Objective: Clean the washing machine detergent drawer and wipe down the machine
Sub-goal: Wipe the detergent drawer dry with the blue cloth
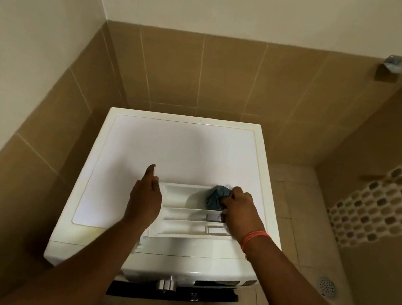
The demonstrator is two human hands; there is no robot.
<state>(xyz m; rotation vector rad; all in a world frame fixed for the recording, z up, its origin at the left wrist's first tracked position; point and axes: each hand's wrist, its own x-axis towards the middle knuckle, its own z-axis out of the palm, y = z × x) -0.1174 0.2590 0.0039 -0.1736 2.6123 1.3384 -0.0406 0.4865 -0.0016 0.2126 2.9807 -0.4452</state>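
Detergent drawer (191,215) taken out and lying flat on top of the washing machine (168,146), near its front right corner, probably so every compartment faces up for cleaning. Right hand (240,210) clamped around a bunched blue cloth (216,197), pushed into the drawer's far compartment, seemingly scrubbing residue there. Left hand (145,196) with fingers relaxed and apart, gripping nothing, set against the drawer's left end, likely bracing it against sliding. No brand, label or writing legible anywhere on drawer or machine; dark control panel (217,284) too blurred to read
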